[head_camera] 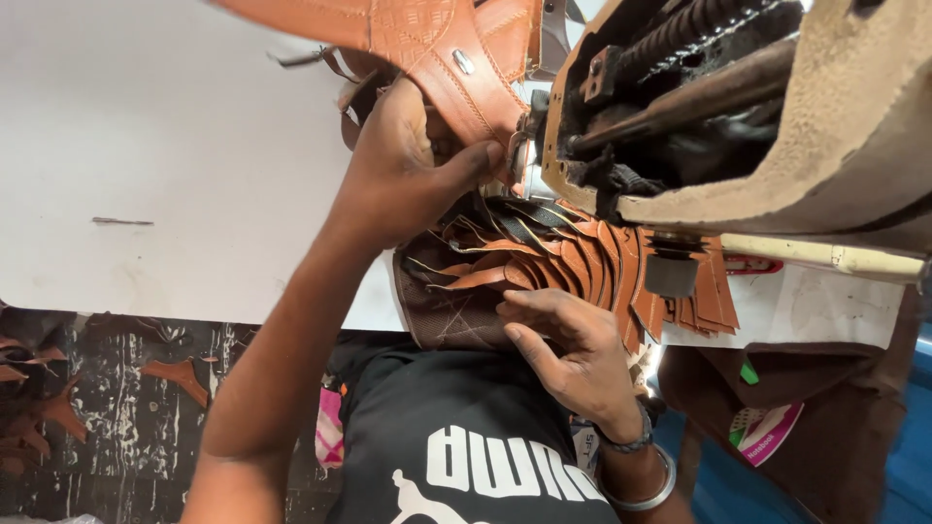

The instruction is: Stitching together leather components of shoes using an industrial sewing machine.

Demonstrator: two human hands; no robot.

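**Tan leather at the sewing machine**

While the left hand [413, 165] presses a tan leather upper [437, 44] against the needle end of the sewing machine [738, 116], its thumb lies stretched along the strap's stitched edge and the other fingers curl behind the leather, so the hand is closed on the piece. That upper rises from the machine's needle end toward the top edge of the view, with a small metal rivet [463, 61] on its strap just beside the machine's body. Below the machine, a fanned stack of cut leather pieces [582, 257] lies on the white table [165, 146], part of it tucked under the machine's worn, cream-coloured housing. The right hand [573, 349] rests on the near edge of this stack, fingers loosely bent and slightly spread, touching the pieces without gripping any that can be seen; a metal bangle [641, 490] and a dark beaded band sit on its wrist. A brown quilted pad [451, 311] lies under the stack, at the table's edge just below the machine. Farther from the machine, beyond the table edge, leather offcuts [180, 374] lie scattered on the dark floor.
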